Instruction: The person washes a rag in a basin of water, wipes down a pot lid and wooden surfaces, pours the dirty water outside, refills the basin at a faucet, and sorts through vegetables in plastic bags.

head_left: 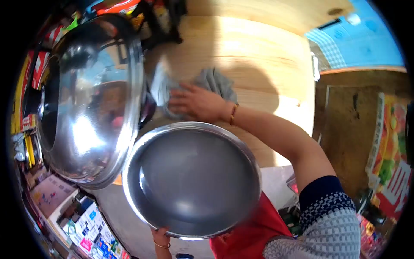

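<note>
Grey cloth (pixel 217 83) bunches under my flat right hand (pixel 200 102), upper centre; my left grip (pixel 161 236), half-hidden below, holds the pan (pixel 194 181) by its rim, probably steadying it.

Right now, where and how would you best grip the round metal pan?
Take the pan by its image-right rim, coming from that side, thumb in front, fingers behind: likely best, since its broad face turns toward the viewer and the domed lid crowds its image-left edge. The left hand holds the lower rim.
</note>
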`<state>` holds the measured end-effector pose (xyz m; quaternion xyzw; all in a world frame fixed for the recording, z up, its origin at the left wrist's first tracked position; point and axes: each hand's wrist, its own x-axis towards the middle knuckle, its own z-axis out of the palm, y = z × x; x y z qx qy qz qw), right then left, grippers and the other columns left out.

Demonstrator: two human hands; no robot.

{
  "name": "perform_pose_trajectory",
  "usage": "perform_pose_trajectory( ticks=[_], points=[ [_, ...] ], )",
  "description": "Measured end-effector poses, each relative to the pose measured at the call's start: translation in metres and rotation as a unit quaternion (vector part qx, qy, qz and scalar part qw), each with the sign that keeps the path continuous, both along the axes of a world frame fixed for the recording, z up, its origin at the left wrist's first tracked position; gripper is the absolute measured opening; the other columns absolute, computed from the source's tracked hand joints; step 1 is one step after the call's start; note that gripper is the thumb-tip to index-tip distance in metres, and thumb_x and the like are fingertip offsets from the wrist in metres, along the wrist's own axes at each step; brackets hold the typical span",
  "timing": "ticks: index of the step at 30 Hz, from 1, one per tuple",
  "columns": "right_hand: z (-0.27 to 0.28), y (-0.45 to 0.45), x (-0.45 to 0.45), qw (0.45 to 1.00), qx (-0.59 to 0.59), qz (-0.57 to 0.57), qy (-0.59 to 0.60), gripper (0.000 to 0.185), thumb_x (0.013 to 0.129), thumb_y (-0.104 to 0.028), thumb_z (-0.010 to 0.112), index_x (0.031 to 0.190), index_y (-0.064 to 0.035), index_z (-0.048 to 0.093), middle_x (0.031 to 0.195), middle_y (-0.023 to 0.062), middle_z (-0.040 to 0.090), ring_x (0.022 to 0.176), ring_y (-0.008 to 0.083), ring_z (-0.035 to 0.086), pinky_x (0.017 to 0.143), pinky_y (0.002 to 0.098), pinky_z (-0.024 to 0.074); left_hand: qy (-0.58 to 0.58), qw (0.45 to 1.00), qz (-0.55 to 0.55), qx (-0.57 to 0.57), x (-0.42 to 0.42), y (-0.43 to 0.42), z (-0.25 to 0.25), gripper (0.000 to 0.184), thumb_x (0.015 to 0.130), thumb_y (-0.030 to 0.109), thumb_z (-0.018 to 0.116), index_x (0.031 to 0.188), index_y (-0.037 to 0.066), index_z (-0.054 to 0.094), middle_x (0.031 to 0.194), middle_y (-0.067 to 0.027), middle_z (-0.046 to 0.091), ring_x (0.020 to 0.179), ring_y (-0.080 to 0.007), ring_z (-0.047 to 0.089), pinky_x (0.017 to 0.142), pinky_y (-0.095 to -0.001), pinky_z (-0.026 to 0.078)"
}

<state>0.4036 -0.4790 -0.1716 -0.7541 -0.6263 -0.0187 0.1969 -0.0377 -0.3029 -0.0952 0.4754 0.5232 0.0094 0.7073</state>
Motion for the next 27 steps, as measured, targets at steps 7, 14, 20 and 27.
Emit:
perform_pose_trajectory(
  ticks=[7, 14, 20, 27],
  points=[
    [0.041, -0.217, -0.128, 0.955, -0.246, -0.085, 0.145, 0.044, 0.078, -0.028, 0.051, 0.118, -0.0114, 0.049, 0.128, 0.0087, 0.041, 0.126, 0.0262, 0.028, 0.106, 0.0448, 0.0158, 0.007, 1.000, -0.006, -0.015, 0.003, -0.035, 0.016, 0.067, 0.054, -0.002, 0.048, 0.121, 0.000, 0.039, 0.103, -0.0089, 0.051, 0.091, -0.0231, 0.052, 0.083, -0.0339, 0.044],
    [0.018, -0.287, -0.047, 0.907, -0.075, -0.381, 0.161, 0.037, 0.078, -0.026, 0.054, 0.112, -0.0111, 0.054, 0.125, 0.0112, 0.046, 0.123, 0.0271, 0.034, 0.105, 0.0432, 0.0186, -0.001, 1.000, -0.013, -0.003, 0.037, -0.061, 0.020, 0.067, 0.055, -0.001, 0.052, 0.120, 0.003, 0.039, 0.106, -0.0087, 0.050, 0.096, -0.0236, 0.050, 0.085, -0.0364, 0.044],
    [-0.013, -0.316, 0.073, 0.849, 0.004, -0.526, -0.053, 0.033, 0.079, -0.014, 0.048, 0.111, -0.0047, 0.052, 0.113, 0.0139, 0.054, 0.109, 0.0270, 0.047, 0.096, 0.0374, 0.0331, -0.012, 1.000, 0.010, -0.006, 0.050, -0.079, 0.017, 0.066, 0.056, -0.005, 0.050, 0.121, 0.001, 0.039, 0.106, -0.0091, 0.051, 0.096, -0.0248, 0.051, 0.086, -0.0375, 0.042],
    [0.058, -0.253, 0.067, 0.838, 0.108, -0.529, 0.077, 0.046, 0.086, -0.024, 0.052, 0.123, 0.0004, 0.040, 0.119, 0.0147, 0.047, 0.111, 0.0227, 0.044, 0.095, 0.0321, 0.0333, -0.009, 0.999, -0.031, -0.030, 0.088, -0.102, 0.024, 0.049, 0.061, -0.005, 0.052, 0.109, 0.000, 0.047, 0.093, -0.0069, 0.055, 0.086, -0.0190, 0.054, 0.075, -0.0310, 0.045]
  ],
)
